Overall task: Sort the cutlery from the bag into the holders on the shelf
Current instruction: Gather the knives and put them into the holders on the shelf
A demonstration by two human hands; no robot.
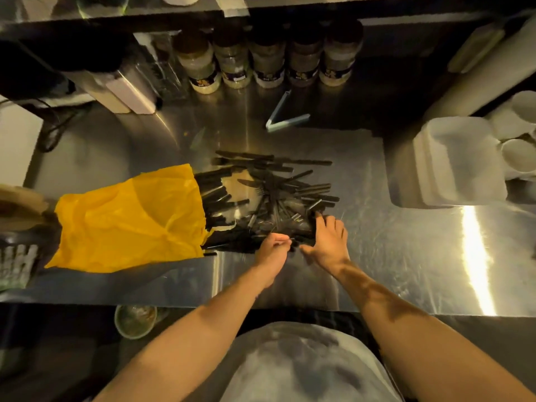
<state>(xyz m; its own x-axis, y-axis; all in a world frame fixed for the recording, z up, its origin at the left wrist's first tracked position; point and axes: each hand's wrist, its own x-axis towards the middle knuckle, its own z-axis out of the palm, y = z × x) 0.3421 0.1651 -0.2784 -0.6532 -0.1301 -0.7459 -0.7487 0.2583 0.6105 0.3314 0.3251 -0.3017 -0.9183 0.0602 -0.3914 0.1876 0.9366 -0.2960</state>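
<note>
The steel counter (406, 256) is used as the sorting surface, and the yellow bag (127, 219) is laid flat on it with its mouth turned to the right, presumably so that the contents could be tipped out rather than fished for blind. The black cutlery (275, 192) is spread in a loose, crossed heap directly to the right of the bag's mouth, with some handles caught under the bag's edge; none of it is seen in a holder, and the holders themselves cannot be made out, so the task is judged to be at its start. A stack of white foam boxes (458, 161) is kept far to the right of the bag, well apart from the heap. A row of spice jars (266, 62) is lined up beyond the bag, under the shelf, and pale tongs (285, 118) are left between the jars and the heap. The right hand (329, 242) is laid on the heap's near right corner, fingers spread and straight, probably to steady or fan the pieces. The left hand (274, 246), just right of the bag's lower corner, is curled, and a few pieces at the heap's near edge appear to be pinched, probably to gather one kind.
</note>
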